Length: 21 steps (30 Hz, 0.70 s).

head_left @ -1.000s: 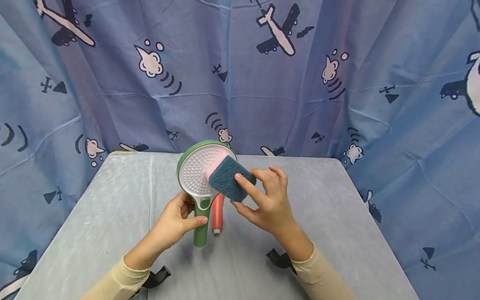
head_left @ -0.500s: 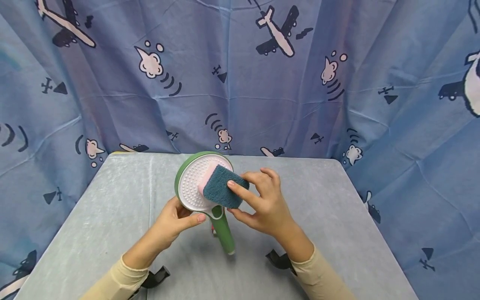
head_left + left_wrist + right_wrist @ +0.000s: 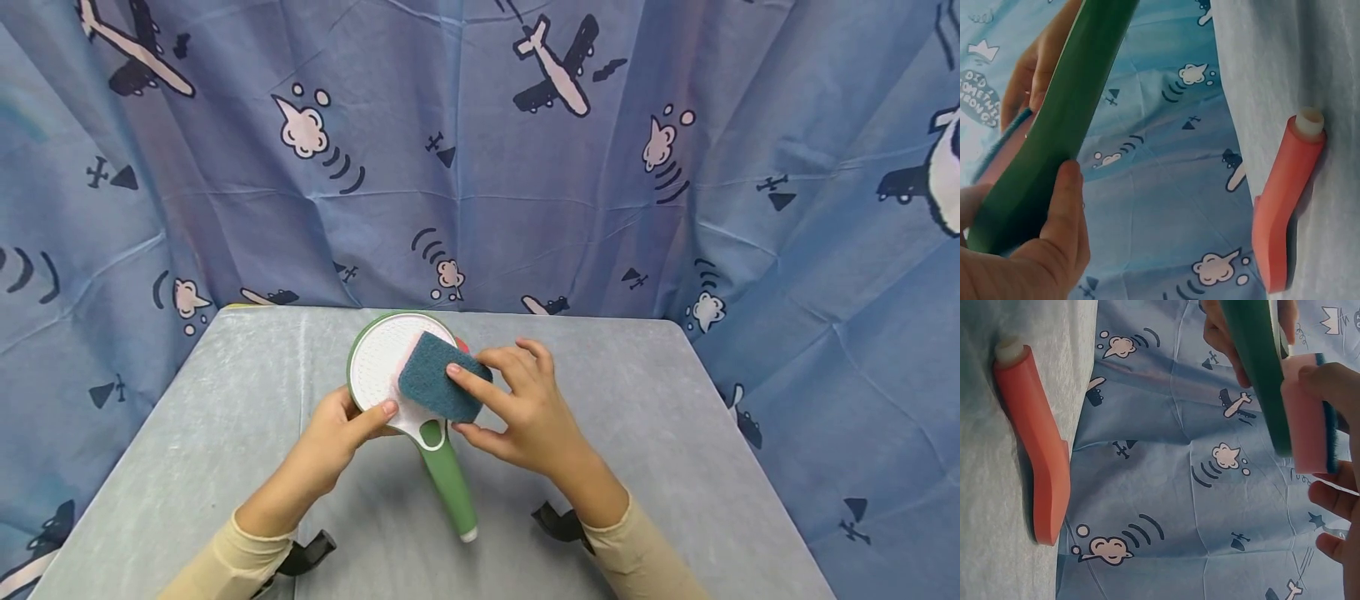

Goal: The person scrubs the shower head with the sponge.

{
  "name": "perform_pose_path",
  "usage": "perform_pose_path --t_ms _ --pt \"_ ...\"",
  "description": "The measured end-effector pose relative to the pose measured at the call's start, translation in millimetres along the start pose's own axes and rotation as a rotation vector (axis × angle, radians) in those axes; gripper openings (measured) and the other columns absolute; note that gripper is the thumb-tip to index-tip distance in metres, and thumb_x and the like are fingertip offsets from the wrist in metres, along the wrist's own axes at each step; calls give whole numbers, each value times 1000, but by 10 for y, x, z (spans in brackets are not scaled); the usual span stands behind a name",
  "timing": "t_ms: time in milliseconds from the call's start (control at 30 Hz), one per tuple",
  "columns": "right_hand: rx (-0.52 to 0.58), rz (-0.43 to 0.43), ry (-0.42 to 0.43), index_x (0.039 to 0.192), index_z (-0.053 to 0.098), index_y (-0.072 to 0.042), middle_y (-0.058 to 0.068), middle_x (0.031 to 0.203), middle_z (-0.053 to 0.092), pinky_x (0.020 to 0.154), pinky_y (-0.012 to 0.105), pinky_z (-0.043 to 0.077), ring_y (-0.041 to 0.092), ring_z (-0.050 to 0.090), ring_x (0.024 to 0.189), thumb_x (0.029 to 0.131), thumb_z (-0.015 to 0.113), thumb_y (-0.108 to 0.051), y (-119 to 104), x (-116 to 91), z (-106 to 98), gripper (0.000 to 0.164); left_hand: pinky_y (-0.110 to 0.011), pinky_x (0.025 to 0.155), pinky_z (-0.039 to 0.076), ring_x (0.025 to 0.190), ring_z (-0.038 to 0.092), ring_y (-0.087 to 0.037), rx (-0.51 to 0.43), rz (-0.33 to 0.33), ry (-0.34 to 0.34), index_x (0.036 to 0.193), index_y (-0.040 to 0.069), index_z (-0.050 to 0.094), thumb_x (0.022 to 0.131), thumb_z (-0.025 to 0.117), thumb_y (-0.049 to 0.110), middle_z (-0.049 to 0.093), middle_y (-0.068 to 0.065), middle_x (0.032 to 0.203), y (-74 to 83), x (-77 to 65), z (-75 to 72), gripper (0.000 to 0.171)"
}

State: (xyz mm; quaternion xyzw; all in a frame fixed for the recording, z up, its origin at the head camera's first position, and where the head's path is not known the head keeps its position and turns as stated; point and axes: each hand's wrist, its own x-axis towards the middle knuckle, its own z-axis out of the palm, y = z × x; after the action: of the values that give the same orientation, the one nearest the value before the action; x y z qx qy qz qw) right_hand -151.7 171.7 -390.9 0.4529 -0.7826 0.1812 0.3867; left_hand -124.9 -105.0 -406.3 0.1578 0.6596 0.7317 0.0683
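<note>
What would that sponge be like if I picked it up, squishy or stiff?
The sponge is probably squishy, because its thick pink layer looks like foam. It's likely light too: the right hand holds it near just one end. It probably wouldn't roll, since it's a flat-sided block.

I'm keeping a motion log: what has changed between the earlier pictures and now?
In the head view, the green shower head turned, its handle swinging rightward, and the left hand shifted its thumb from handle to face. The right hand slid slightly left and down with the sponge. The red object is now nearly hidden. Both hands still hold their items.
</note>
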Motion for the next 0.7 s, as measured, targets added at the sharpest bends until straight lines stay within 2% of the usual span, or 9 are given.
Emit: perform_pose_path --t_ms 233,467,600,700 --pt "91 -42 -181 145 60 -27 8 124 59 103 54 40 24 56 113 80 84 -40 -11 -16 19 70 -37 83 63 89 74 -16 -83 -57 99 125 -17 50 103 58 5 73 1 102 17 74 -138 32" --pt "192 -157 -316 142 61 -34 2 126 58 109 46 38 21 52 118 80 81 -46 -100 -8 30 67 -38 80 63 86 74 -15 -125 -41 216 122 -11 54 104 59 9 74 1 99 56 101 -247 27" --pt "224 -189 -349 141 61 -36 0 124 57 109 44 38 20 50 117 79 82 -49 -131 -15 47 67 -38 81 63 87 75 -15 -151 -58 270 122 -10 54 102 62 7 74 1 98 65 107 -247 28" --pt "186 -142 -301 141 62 -34 2 123 58 106 47 38 21 51 117 79 83 -47 -105 -18 59 66 -38 80 63 85 74 -15 -148 -84 268 123 -11 53 101 63 7 74 1 97 73 104 -221 30"
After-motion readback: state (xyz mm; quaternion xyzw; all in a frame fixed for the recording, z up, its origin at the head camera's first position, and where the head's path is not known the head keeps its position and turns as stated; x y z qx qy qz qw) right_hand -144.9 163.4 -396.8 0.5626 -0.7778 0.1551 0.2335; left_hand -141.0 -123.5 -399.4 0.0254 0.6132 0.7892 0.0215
